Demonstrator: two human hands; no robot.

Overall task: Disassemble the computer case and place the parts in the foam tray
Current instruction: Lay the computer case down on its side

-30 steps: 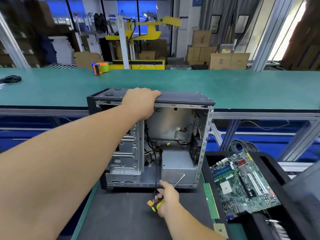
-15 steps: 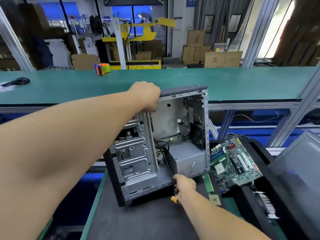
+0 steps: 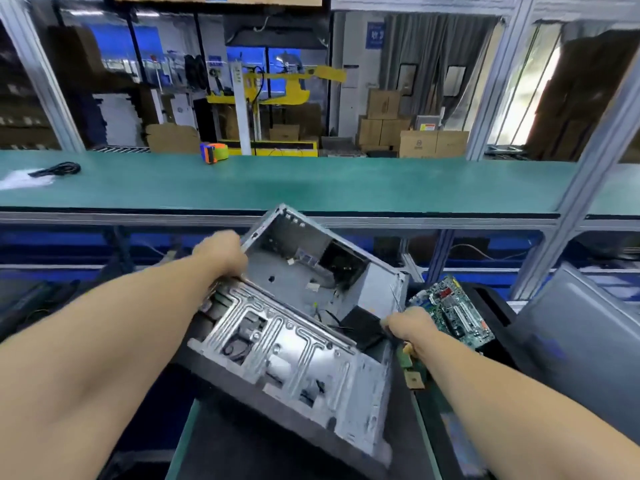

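Note:
The open grey computer case (image 3: 298, 344) is tipped over at an angle on the dark mat, its drive cage facing me. My left hand (image 3: 221, 252) grips the case's upper left edge. My right hand (image 3: 407, 325) is at the case's right edge, fingers curled round a screwdriver whose yellow handle end (image 3: 408, 348) shows below the wrist. To the right, a green motherboard (image 3: 450, 311) lies in the black foam tray (image 3: 498, 306). A black power supply (image 3: 362, 325) sits inside the case by my right hand.
A long green workbench (image 3: 311, 185) runs behind, carrying an orange and green tape dispenser (image 3: 214, 153) and a black cable (image 3: 59, 169). A grey side panel (image 3: 581, 337) leans at the right. A green circuit strip (image 3: 410, 367) lies beside the tray.
The case has swung from upright to tilted on its side, drive cage now towards me. My left hand stayed on its edge. My right hand with the screwdriver moved up to the case's right edge.

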